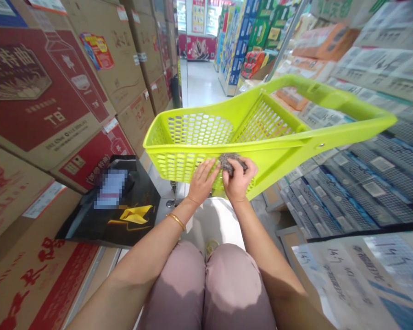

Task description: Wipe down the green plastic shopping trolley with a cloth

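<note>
A lime-green plastic shopping basket [282, 156] with lattice walls and a long handle stands tilted in front of me, its side facing my knees. My right hand [240, 181] is closed around a grey steel wool scrubber [230, 161] and presses it against the outer side wall. Just beside it, my left hand [203, 181] lies with fingers stretched out on the same wall, holding nothing. Its fingertips are close to the scrubber; whether they touch it, I cannot tell. A gold bangle [176, 222] circles my left wrist.
Stacked cartons [37, 91] line the left side. A black bag [124, 229] with a phone-like screen [110, 189] on it lies by my left arm. Packaged goods [337, 183] are piled along the right. The aisle floor [203, 82] stretches ahead between shelves.
</note>
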Motion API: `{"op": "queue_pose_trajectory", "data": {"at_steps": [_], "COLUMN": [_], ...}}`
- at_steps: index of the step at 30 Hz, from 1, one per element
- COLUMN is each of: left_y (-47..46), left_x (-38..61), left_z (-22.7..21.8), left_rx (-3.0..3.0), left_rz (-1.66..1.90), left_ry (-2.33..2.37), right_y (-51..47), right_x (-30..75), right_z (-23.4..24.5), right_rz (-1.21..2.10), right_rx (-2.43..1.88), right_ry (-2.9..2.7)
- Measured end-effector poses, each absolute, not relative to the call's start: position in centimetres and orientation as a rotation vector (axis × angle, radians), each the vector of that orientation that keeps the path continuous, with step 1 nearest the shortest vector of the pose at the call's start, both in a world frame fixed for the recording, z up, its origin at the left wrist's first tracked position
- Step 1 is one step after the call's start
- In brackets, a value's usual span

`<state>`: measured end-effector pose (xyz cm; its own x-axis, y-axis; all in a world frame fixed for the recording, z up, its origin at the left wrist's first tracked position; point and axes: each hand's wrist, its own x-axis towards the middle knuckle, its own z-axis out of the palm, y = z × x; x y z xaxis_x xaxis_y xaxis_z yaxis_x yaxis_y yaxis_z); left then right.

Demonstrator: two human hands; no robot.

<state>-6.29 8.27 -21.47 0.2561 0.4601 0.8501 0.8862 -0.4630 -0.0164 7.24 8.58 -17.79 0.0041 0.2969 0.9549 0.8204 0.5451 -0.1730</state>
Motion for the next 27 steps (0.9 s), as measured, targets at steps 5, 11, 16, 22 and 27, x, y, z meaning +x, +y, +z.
{"op": "queue_pose_trajectory", "data": {"at_steps": [5,11,16,22,27], "left_y": [8.2,7.8,7.7,7.8,7.9], "left_x": [-6.5,-6.1,-5.9,-5.6,-5.5], "left_z": [-23.2,-22.9,-22.7,-22.8,-22.7], "left_rx": [-1.986,-1.969,-1.942,-1.974,-1.878], "left_rz": [-1.141,-1.094,-1.053,-1.078,-1.085], "left_ry": [-1.285,-1.405,-1.443,-1.577,-1.486], "right_y": [8.8,7.9,7.4,7.7,8.9], "right_x": [7.1,7.0,7.2,7.1,6.8], "right_z": [-19.6,-24.1,-26.1,-24.3,-19.6], "right_rz": [-0.522,-0.504,-0.461,-0.501,-0.588], "right_rx": [-1.026,-1.022,-1.086,-1.063,-0.982], "right_ry": [-1.643,-1.741,-1.837,-1.757,-1.582]}}
